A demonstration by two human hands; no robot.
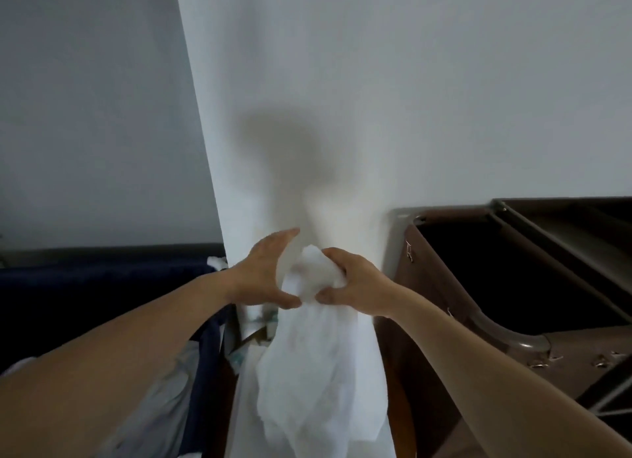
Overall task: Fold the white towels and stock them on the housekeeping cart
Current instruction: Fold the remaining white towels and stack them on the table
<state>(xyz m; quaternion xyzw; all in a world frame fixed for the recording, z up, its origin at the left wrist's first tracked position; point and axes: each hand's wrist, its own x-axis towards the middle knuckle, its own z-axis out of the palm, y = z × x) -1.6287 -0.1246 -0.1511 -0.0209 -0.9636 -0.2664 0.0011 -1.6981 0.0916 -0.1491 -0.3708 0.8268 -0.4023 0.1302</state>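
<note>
Head view, the only one: both bare arms reach in from the bottom corners and meet just below the middle of the frame. The right hand (pixel 357 283) has the white towel (pixel 307 382) by its bunched top, fingers (pixel 337 255) curled over the wad and thumb closing in from beneath, a firm pinch on the cloth. The left hand (pixel 261 274) sits just to the left of that wad, its fingers (pixel 284 237) stretched out straight and held apart from the thumb in a wide C. The thumb tip touches the towel's left edge, and nothing is gripped on that side.

From the right hand's grip the towel hangs loose and crumpled down the lower centre, in front of a white wall (pixel 376 98) corner. A soft shadow (pixel 290 146) falls on the wall above the hands. At right centre stands the brown housekeeping cart (pixel 424 286), its open top dark inside, and the towel hangs left of it, not in it. Along the left edge runs dark blue fabric (pixel 102 286). The small clutter under the left wrist is too blurred to name.
</note>
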